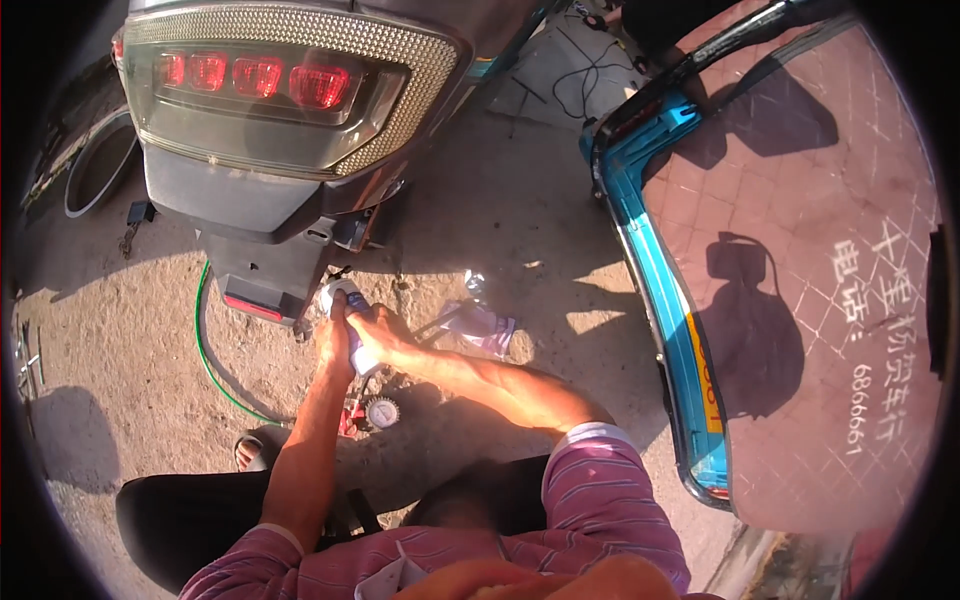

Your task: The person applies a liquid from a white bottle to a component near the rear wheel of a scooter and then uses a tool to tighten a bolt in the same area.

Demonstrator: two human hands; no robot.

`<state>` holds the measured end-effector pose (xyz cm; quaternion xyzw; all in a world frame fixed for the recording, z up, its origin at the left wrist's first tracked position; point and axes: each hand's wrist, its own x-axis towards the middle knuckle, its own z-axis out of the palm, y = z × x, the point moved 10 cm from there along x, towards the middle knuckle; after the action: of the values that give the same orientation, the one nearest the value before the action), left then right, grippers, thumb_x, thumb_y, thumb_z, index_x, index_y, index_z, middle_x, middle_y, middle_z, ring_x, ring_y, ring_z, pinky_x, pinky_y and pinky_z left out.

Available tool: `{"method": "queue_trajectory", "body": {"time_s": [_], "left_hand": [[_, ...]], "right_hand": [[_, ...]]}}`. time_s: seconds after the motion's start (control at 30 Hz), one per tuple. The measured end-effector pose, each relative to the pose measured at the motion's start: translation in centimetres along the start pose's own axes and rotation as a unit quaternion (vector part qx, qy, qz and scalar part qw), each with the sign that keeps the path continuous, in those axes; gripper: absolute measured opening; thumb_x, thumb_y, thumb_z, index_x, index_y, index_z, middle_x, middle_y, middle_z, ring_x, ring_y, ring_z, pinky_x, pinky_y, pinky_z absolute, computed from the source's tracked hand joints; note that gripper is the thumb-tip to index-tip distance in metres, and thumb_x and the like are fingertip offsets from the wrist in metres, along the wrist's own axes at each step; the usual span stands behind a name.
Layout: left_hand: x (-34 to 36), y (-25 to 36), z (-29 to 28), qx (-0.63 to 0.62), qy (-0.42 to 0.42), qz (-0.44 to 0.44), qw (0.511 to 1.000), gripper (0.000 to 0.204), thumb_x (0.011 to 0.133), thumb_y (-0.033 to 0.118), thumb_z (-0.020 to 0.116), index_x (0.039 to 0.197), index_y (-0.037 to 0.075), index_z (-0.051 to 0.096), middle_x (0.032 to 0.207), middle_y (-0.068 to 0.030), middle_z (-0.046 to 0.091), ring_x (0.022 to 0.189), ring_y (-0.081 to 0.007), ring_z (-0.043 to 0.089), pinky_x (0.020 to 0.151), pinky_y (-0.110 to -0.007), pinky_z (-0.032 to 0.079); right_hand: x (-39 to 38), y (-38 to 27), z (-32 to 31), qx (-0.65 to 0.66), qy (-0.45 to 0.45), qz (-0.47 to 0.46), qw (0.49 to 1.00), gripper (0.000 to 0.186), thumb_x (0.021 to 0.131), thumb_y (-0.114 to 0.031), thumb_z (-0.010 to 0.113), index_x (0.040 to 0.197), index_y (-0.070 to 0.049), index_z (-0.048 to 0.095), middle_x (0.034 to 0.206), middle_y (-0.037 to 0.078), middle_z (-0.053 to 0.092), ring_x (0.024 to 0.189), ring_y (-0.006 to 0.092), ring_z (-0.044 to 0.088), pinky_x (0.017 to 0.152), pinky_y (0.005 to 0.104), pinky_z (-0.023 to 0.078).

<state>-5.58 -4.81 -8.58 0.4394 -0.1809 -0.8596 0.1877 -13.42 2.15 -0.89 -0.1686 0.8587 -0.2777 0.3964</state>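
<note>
Low over the concrete, beneath the rear of a scooter [250, 190], I have both hands on a white bottle [362, 358] with a bluish-purple label. My left hand [332, 335] wraps the bottle's left side. The fingers of my right hand [382, 332] close round it from the right. A small dark piece shows by the bottle's upper end; what it joins to is too small to tell. Just below the bottle, a round pressure gauge [382, 412] with a red fitting [350, 418] lies on the ground. A thin green hose [205, 340] curves down the left toward it.
At right stands a blue-framed vehicle panel [655, 290] with a large, lettered transparent sheet [800, 200]. A crumpled clear plastic bag [485, 325] lies right of my hands. Up left is a tyre-like ring [100, 165]; dark cables [580, 85] lie at the top.
</note>
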Motion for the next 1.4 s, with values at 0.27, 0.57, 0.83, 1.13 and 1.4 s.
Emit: {"method": "queue_trajectory", "body": {"time_s": [0.27, 0.57, 0.83, 1.13, 1.4], "left_hand": [[-2.2, -2.2, 2.6, -0.041, -0.012, -0.04, 0.998, 0.068, 0.09, 0.064, 0.048, 0.116, 0.002, 0.056, 0.097, -0.0178, 0.065, 0.08, -0.0301, 0.068, 0.071, -0.044, 0.059], [0.7, -4.1, 0.9, -0.053, -0.055, -0.058, 0.995, 0.06, 0.091, 0.058, 0.054, 0.109, 0.0, 0.06, 0.092, -0.0172, 0.066, 0.076, -0.0291, 0.068, 0.068, -0.043, 0.059], [-3.1, -3.7, 2.5, -0.012, -0.048, -0.123, 0.991, 0.068, 0.089, 0.063, 0.054, 0.109, -0.001, 0.059, 0.089, -0.0165, 0.065, 0.073, -0.0291, 0.065, 0.069, -0.042, 0.055], [-4.6, -1.0, 6.6, -0.128, -0.164, -0.095, 0.973, 0.067, 0.09, 0.067, 0.042, 0.109, 0.004, 0.057, 0.092, -0.0165, 0.064, 0.081, -0.0302, 0.066, 0.07, -0.042, 0.058], [-4.3, -0.8, 4.3, 0.015, -0.005, -0.07, 0.997, 0.062, 0.094, 0.057, 0.048, 0.12, 0.001, 0.052, 0.102, -0.0195, 0.064, 0.085, -0.0331, 0.068, 0.072, -0.046, 0.06]], "right_hand": [[0.5, 1.3, -1.5, -0.013, -0.003, -0.023, 1.0, 0.074, 0.085, -0.061, 0.05, 0.119, 0.005, 0.057, 0.092, 0.024, 0.066, 0.076, 0.0327, 0.066, 0.061, 0.0427, 0.05], [3.2, 2.2, 0.1, -0.135, 0.022, -0.094, 0.986, 0.068, 0.088, -0.06, 0.048, 0.111, 0.003, 0.06, 0.098, 0.027, 0.066, 0.09, 0.0391, 0.065, 0.075, 0.0449, 0.052], [1.5, 2.4, -0.4, -0.127, 0.053, -0.078, 0.987, 0.064, 0.088, -0.061, 0.051, 0.094, 0.001, 0.065, 0.084, 0.025, 0.066, 0.075, 0.0366, 0.065, 0.062, 0.0439, 0.051], [0.7, -0.9, -2.2, -0.058, 0.033, -0.054, 0.996, 0.067, 0.085, -0.062, 0.051, 0.107, -0.001, 0.065, 0.095, 0.022, 0.069, 0.088, 0.035, 0.067, 0.074, 0.0429, 0.052], [1.8, 1.6, -2.5, -0.035, -0.004, -0.016, 0.999, 0.071, 0.085, -0.063, 0.049, 0.112, 0.001, 0.061, 0.102, 0.024, 0.067, 0.092, 0.0366, 0.066, 0.076, 0.0427, 0.052]]}}
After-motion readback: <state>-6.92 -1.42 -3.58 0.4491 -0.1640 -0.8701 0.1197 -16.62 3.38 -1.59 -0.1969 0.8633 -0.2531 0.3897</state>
